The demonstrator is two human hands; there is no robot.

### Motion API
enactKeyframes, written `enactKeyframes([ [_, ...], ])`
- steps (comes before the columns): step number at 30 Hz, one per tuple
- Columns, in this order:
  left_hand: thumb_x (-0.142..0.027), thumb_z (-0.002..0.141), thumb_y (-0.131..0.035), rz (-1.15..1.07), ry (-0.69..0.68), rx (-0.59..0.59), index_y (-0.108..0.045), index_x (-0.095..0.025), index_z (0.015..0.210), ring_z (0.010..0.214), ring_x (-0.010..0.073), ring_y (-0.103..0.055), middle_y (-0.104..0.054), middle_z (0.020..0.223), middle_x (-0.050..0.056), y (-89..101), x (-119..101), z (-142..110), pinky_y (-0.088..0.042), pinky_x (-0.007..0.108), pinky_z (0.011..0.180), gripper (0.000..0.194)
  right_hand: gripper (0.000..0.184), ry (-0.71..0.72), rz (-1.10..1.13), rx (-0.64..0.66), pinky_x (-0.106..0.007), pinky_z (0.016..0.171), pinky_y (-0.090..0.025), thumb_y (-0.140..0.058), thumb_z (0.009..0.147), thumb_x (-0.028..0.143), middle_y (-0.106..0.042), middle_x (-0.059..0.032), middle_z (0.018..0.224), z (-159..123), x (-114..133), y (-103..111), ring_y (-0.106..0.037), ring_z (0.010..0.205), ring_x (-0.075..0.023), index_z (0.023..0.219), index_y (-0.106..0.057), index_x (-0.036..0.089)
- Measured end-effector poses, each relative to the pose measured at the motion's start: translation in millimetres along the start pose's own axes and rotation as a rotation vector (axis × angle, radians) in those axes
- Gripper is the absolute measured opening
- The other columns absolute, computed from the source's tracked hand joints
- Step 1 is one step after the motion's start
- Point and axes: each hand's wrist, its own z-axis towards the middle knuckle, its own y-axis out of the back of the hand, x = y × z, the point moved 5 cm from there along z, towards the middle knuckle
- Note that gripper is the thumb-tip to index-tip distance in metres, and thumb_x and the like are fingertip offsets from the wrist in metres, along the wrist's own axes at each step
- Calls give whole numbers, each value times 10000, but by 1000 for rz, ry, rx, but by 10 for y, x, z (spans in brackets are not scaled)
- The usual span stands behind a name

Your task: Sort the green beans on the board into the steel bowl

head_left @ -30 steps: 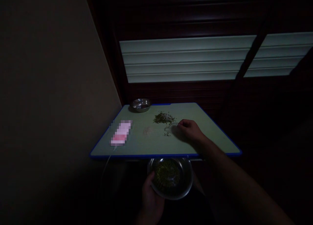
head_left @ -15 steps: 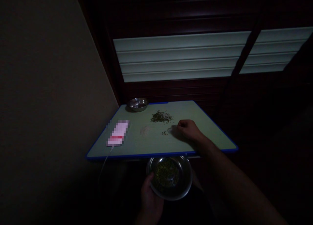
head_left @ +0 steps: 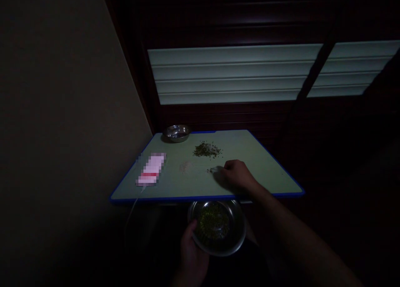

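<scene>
My left hand [head_left: 194,251] grips the left rim of a shiny metal bowl [head_left: 239,237], its thumb over the edge. Small green beans or seeds [head_left: 214,222] lie inside that bowl, just below the table's front edge. Over the tabletop, my right hand [head_left: 238,174] is closed in a pinch on a small see-through piece, mostly hidden by the fingers and shadow. Its tip is beside a few loose beans [head_left: 209,170]. Farther back lies a scattered heap of beans [head_left: 206,149], with some pale grains at its right.
A pale green table [head_left: 262,153] with a blue edge stands before a dark slatted panel. At its back left is a second metal bowl [head_left: 176,133]. A blurred-out phone [head_left: 152,169] with a cable lies at left. Pale grains [head_left: 186,167] form a patch mid-table.
My right hand has moved slightly down and left, with the see-through piece closer to the few loose beans. My left hand and its bowl stay nearly in place.
</scene>
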Motion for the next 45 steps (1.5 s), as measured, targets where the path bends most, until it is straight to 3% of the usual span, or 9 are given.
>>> enactKeyframes([
  [5,-246,839,-556,1,-7,22,-695,-151,1112,928,267,-714,-774,857,86,-3,-3,4,-534,449,928,321,215,1,-46,-47,-275,624,-388,-586,781,333,-705,-119,747,-39,201,-122,-594,685,-181,692,-682,162],
  [10,-257,821,-589,5,-3,31,-705,-164,1101,920,272,-715,-777,871,84,18,8,21,-537,456,916,317,197,0,19,-11,-259,599,-382,-587,771,311,-683,-89,684,-33,295,-209,-580,653,-162,651,-651,168],
  [16,-236,803,-594,18,-41,30,-699,-148,1118,877,260,-719,-778,883,94,-24,-24,-25,-531,447,910,344,137,41,176,-19,-249,565,-370,-568,722,235,-610,-16,588,192,87,40,-533,576,-133,609,-611,171],
  [21,-218,807,-584,2,-23,15,-712,-144,1061,811,243,-724,-780,851,89,-4,-10,8,-528,442,909,294,219,75,214,78,-261,544,-358,-634,710,358,-586,-19,577,411,-147,170,-490,545,-125,627,-622,155],
  [25,-212,795,-612,-8,-14,33,-733,-134,942,821,238,-725,-780,853,102,27,13,61,-530,404,897,206,257,88,227,101,-256,521,-341,-620,709,397,-563,-16,561,450,-171,172,-466,532,-117,632,-618,152],
  [28,-221,788,-621,14,-36,32,-731,-136,898,826,243,-724,-780,861,103,28,8,64,-537,407,881,177,250,101,261,103,-246,511,-341,-624,692,395,-554,-7,557,406,-112,140,-456,525,-109,622,-600,156],
  [33,-215,789,-612,22,-57,20,-713,-165,1063,829,239,-725,-782,872,76,1,-7,31,-539,427,886,296,179,147,262,208,-222,481,-326,-612,699,325,-530,16,539,205,28,-34,-454,508,-99,632,-578,163],
  [41,-204,816,-590,-20,-36,62,-727,-174,1014,882,240,-726,-785,899,74,-6,2,36,-521,420,932,243,208,38,-24,16,-265,570,-370,-581,777,318,-663,-82,658,-68,213,-155,-567,621,-158,645,-633,167],
  [45,-196,825,-576,-34,-38,26,-720,-172,1029,833,233,-732,-787,854,66,-13,-9,24,-514,438,950,251,212,20,-62,40,-272,595,-385,-575,779,315,-703,-120,724,-90,321,-218,-605,668,-182,674,-677,162],
])
